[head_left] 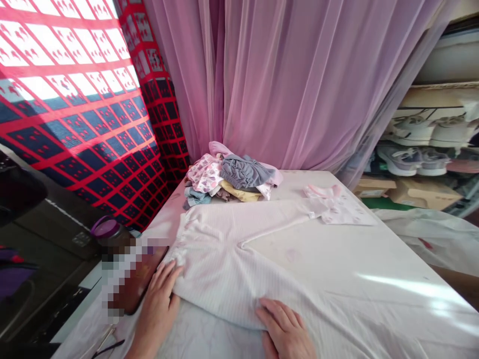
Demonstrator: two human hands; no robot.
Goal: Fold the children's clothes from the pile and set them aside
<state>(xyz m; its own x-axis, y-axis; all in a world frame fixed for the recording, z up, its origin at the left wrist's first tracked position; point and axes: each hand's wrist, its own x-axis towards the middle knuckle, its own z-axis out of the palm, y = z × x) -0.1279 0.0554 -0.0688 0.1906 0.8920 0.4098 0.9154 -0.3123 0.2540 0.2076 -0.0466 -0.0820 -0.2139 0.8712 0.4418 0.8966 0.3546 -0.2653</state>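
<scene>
**Two Open Hands Press Striped Garment Flat at Near Edge of White Table**

Through the head camera I watch from afar as the person's left hand (157, 309) and right hand (284, 329) rest on a long-sleeved, pale pink striped garment (232, 264). Neither hand clenches: both lie open and flat, with the fingers spread and no cloth bunched between them. The left hand sits at the garment's near left edge and the right at its near edge, and the garment spreads across the white table (355, 259).

The garment's gathered cuff lies close to the table's left edge, and one sleeve stretches toward the far right, its cuff reaching a small pink-and-white garment (339, 209). The body runs past the bottom of my view at the near right. A broad stretch of white tabletop opens to the right of the sleeve, running to the right edge.

A heap of folded and crumpled clothes (228, 179), topped by a grey piece (245, 172), sits at the far edge against a sheer pink curtain (299, 85). Beyond the left edge stands a purple-lidded bottle (108, 232); a pixelated object (130, 274) beside the left hand is too blurred to identify.
</scene>
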